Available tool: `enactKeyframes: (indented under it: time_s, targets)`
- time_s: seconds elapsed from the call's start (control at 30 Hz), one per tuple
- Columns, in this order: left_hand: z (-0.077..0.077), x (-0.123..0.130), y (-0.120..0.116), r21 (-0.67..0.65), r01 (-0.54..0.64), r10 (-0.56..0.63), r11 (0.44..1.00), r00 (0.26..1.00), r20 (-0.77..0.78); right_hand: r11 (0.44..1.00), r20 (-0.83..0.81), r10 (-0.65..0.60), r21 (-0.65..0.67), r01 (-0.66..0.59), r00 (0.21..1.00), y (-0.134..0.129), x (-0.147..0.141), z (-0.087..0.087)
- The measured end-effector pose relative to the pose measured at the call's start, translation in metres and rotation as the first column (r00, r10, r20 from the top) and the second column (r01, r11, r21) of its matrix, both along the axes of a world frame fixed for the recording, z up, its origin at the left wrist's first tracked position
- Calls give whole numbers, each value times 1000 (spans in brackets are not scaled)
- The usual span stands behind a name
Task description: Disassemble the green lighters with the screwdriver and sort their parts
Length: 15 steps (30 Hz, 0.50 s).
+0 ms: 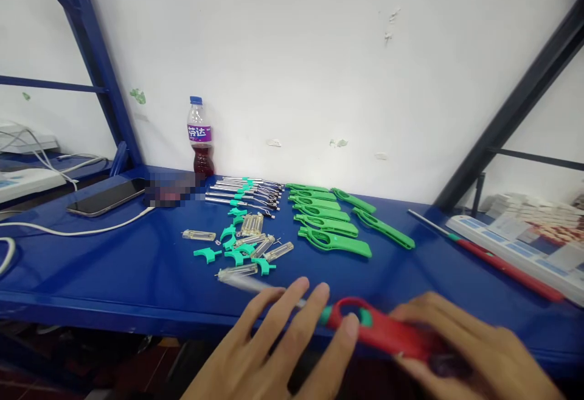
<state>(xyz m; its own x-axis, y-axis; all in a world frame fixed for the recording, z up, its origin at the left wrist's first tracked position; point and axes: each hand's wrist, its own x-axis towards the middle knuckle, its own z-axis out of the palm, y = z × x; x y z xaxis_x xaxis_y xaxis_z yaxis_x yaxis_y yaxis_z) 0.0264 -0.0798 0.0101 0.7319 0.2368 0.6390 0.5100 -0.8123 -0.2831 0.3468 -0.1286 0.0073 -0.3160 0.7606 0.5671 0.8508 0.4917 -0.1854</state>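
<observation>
In the head view, my right hand (474, 351) is closed around the rear of a red utility lighter (387, 330). The lighter has a green trigger and collar, and its metal nozzle, blurred by motion, points left. My left hand (278, 351) has its fingers spread in front of the nozzle, partly hiding it; whether they touch it is unclear. Beyond lie clear fuel cartridges (253, 224), loose green triggers (228, 234) and several metal nozzles (244, 190) with wires. To their right, green lighter shells (335, 242) lie in a column.
Another red lighter (506, 264) lies at the right beside a white power strip (520, 254). A drink bottle (199, 138) stands against the wall. Left of it are a phone (107, 197) and a white cable (82, 231). Blue shelf posts (91, 41) flank the blue table (137, 266).
</observation>
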Motion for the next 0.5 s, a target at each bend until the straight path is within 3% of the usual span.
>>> enactKeyframes:
  time_s: [0.07, 0.17, 0.33, 0.4, 0.5]
  targets:
    - [-10, -1, 8, -32, -23, 22, 999, 999, -30, 993, 66, 114, 21, -116, 991, 9, -27, 1]
    - [-25, -7, 20, -83, -75, 73, 994, 997, -25, 994, 45, 101, 32, -103, 994, 23, -46, 3]
    - [-33, -17, 34, -73, -143, 149, 987, 985, 83, 997, -311, 38, -57, -59, 950, 36, -46, 18]
    - [-32, -18, 37, -107, -151, 162, 983, 981, 106, 992, -561, 26, -87, -90, 828, 37, -46, 26]
    - [-33, -19, 38, -194, -136, 163, 972, 977, 134, 950, -896, 19, -122, -287, 444, 36, -55, 37]
